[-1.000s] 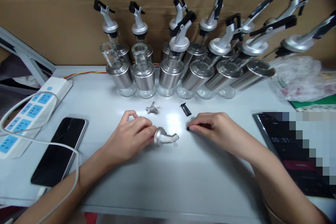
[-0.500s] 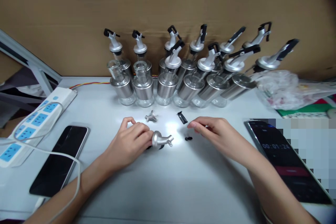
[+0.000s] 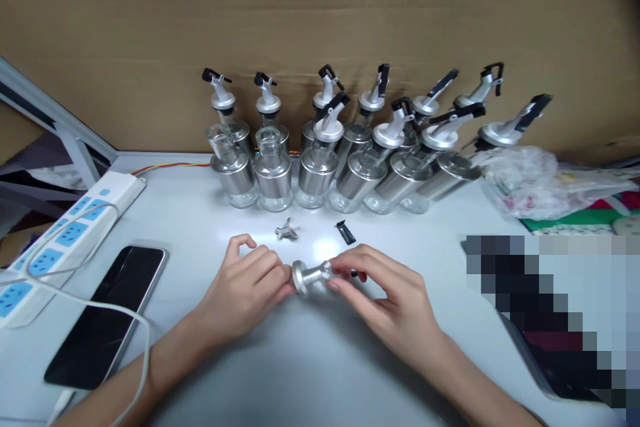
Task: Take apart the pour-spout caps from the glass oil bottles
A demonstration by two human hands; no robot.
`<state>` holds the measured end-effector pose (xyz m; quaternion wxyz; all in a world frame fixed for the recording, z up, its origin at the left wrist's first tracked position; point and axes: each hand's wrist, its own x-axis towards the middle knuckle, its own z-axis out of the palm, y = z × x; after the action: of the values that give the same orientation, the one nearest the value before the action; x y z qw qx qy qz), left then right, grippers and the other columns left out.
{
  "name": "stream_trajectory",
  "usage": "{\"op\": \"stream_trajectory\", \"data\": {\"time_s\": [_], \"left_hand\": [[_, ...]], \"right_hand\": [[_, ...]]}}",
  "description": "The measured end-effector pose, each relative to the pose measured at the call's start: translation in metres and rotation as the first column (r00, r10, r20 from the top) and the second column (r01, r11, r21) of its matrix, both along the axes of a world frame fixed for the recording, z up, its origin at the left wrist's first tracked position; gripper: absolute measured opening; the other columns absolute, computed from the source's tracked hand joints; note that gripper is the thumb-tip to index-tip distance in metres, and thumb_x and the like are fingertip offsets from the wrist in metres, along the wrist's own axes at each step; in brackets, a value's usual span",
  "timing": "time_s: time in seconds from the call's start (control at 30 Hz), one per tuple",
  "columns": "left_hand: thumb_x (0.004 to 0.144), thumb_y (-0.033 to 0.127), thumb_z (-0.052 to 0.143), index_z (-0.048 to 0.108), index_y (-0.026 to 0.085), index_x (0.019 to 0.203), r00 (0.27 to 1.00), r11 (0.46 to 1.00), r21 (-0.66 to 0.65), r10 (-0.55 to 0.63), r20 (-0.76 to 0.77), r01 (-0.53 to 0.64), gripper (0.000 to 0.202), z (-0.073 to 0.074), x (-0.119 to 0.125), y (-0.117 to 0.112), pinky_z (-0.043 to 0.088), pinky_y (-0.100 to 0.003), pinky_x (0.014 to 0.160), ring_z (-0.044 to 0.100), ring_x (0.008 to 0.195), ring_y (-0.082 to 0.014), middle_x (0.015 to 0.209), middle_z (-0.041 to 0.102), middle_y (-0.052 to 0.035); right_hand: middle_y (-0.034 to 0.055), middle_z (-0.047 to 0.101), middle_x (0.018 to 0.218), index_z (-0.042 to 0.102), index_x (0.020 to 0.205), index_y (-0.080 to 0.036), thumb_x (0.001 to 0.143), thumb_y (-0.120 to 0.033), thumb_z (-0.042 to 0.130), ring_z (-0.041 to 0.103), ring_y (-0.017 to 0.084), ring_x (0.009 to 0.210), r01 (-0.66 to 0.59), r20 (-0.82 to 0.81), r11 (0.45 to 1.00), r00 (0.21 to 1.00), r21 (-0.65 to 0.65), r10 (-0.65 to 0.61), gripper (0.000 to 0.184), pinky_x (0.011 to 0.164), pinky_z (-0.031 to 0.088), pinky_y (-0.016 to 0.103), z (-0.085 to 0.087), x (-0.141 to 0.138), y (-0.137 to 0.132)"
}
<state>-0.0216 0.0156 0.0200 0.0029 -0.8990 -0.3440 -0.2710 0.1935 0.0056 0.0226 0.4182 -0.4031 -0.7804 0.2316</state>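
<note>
My left hand [image 3: 247, 290] grips the base of a silver pourer spout [image 3: 311, 276], held sideways just above the table with its narrow tip toward the right. The thumb and fingers of my right hand [image 3: 385, 290] are closed around that tip. A tiny black part [image 3: 354, 273] shows partly behind the right fingers. Beyond my hands, a second silver spout [image 3: 287, 229] lies on its side. To its right rests a flat black lever [image 3: 345, 232].
Glass bottles with steel sleeves stand in rows at the back; two front ones, such as an open bottle [image 3: 273, 170], lack pourers. On the left are a power strip [image 3: 75, 240], a cable and a phone [image 3: 107, 317]. Plastic bags [image 3: 520, 180] lie right.
My right hand has moved left from beside the black lever to the spout's tip and closed on it. My left hand still holds the spout. The view has shifted slightly.
</note>
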Motion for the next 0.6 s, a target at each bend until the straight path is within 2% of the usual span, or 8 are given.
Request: {"op": "stream_trajectory", "data": {"time_s": [0.23, 0.37, 0.43, 0.6], "left_hand": [[0.1, 0.026, 0.032, 0.053, 0.016, 0.07, 0.999, 0.999, -0.01, -0.032, 0.0, 0.032, 0.038, -0.001, 0.002, 0.0, 0.03, -0.032, 0.078, 0.046, 0.056, -0.0104, 0.06, 0.055, 0.0036], [0.1, 0.028, 0.033, 0.054, 0.016, 0.072, 1.0, 0.999, -0.022, -0.027, 0.0, 0.027, 0.037, -0.001, 0.002, 0.0, 0.029, -0.032, 0.079, 0.046, 0.056, -0.0099, 0.061, 0.056, 0.0042], [0.1, 0.027, 0.033, 0.056, 0.016, 0.075, 1.0, 1.0, -0.011, 0.018, -0.011, -0.018, 0.035, -0.002, 0.0, 0.003, 0.029, -0.033, 0.079, 0.048, 0.057, -0.01, 0.062, 0.057, 0.0041], [0.099, 0.025, 0.036, 0.059, 0.017, 0.087, 0.963, 0.968, 0.016, 0.251, -0.096, -0.251, 0.027, -0.011, -0.01, 0.015, 0.028, -0.035, 0.079, 0.055, 0.067, -0.0133, 0.074, 0.062, 0.0001]], "right_hand": [[0.0033, 0.063, 0.074, 0.061, 0.091, -0.014, 0.085, -0.021, 0.063, 0.059, 0.013, 0.067, -0.017, 0.009, 1.0, 1.0, -0.009, 0.017, 0.01, 0.059, 0.048, 0.024, 0.002, 0.001, 0.001], [0.0022, 0.062, 0.07, 0.062, 0.086, -0.014, 0.085, -0.02, 0.062, 0.058, 0.012, 0.064, 0.022, 0.032, 0.999, 0.999, -0.041, -0.021, 0.006, 0.058, 0.047, 0.024, 0.003, -0.001, 0.0], [0.0022, 0.063, 0.071, 0.063, 0.088, -0.015, 0.085, -0.019, 0.062, 0.059, 0.012, 0.065, 0.042, 0.041, 0.998, 0.998, -0.04, -0.04, 0.006, 0.059, 0.047, 0.025, 0.003, -0.001, 0.0], [0.0006, 0.065, 0.071, 0.063, 0.084, -0.018, 0.086, -0.016, 0.058, 0.059, 0.012, 0.065, 0.155, 0.061, 0.988, 0.986, -0.009, -0.155, 0.006, 0.062, 0.046, 0.025, 0.006, 0.004, 0.004]]}}
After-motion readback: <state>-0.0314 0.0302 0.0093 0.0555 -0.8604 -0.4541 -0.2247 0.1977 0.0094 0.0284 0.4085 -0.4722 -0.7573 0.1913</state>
